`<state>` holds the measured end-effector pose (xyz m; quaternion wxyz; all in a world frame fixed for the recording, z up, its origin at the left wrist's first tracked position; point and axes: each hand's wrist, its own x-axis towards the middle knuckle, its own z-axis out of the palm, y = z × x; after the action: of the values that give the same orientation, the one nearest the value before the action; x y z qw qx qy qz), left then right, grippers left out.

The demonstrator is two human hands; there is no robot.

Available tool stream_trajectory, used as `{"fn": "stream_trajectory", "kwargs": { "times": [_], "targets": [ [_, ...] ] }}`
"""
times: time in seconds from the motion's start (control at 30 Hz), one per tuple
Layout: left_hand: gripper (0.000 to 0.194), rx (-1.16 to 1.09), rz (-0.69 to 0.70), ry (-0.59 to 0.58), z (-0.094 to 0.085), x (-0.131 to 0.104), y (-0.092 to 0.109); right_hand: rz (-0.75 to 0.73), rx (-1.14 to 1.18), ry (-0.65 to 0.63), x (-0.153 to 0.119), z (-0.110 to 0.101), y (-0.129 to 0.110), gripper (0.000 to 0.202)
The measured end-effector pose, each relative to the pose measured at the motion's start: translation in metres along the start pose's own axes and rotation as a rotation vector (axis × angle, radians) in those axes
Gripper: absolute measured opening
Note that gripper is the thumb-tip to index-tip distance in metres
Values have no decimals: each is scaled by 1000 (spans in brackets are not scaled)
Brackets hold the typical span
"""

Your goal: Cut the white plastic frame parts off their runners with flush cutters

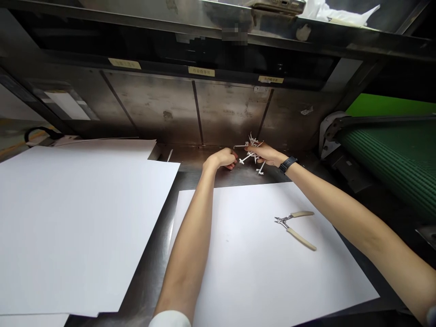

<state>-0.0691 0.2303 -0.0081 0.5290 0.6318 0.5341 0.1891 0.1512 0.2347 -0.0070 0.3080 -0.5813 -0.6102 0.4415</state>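
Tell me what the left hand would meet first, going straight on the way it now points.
Probably the white plastic sprues held in the right hand, though depth is hard to judge.

Nippers (285, 221) lie on the sheet (238, 263), a stack (78, 222) to its left, a belt (395, 154) to its right. Behind it, pieces (252, 155) sit in the right hand (267, 154) (the left hand (222, 159) just left of them).

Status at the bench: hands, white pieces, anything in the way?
Right hand: gripping white branched pieces. Left hand: curled close by, contents unclear. Nippers: lying open on white sheet, apart from both hands.
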Motion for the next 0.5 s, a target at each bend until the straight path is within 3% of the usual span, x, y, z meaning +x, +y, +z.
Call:
{"fn": "stream_trajectory", "kwargs": {
  "times": [0.27,0.4,0.5],
  "targets": [
    [24,-11,10,46,-1,-3,11,24,-15,-29,-9,-30,-17,22],
    [24,33,-8,69,-1,-8,18,27,-89,-71,-24,-51,-49,24],
    [21,120,-8,89,-7,-24,27,48,-159,-112,-42,-68,-80,28]
  ]
}}
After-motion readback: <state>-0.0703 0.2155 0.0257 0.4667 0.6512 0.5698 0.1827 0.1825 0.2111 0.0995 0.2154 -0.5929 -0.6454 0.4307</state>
